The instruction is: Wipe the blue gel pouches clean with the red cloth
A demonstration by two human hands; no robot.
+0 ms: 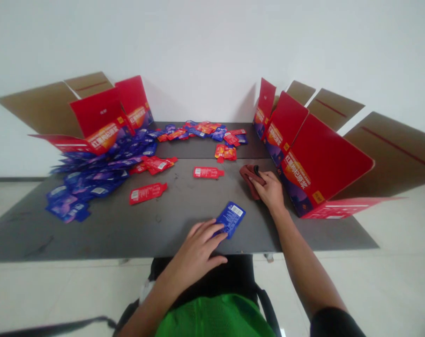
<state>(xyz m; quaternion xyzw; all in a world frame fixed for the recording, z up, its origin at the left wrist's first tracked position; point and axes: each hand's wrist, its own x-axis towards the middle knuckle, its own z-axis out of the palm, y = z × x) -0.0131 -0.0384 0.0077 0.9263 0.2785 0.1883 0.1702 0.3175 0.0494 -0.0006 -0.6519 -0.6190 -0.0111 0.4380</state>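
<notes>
My left hand [198,245] lies flat near the table's front edge, fingers spread, fingertips resting on a blue sachet [231,218]. My right hand [269,189] is further back on the right, fingers curled round a dark red cloth [248,178] pressed on the grey table [184,220]. Two red sachets [147,193] [208,172] lie alone in the middle of the table.
A big heap of blue sachets [96,175] spreads across the left side. A mixed row of red and blue sachets [205,131] runs along the back. Open red cardboard boxes stand at the left [103,119] and right [314,164], flaps spread wide.
</notes>
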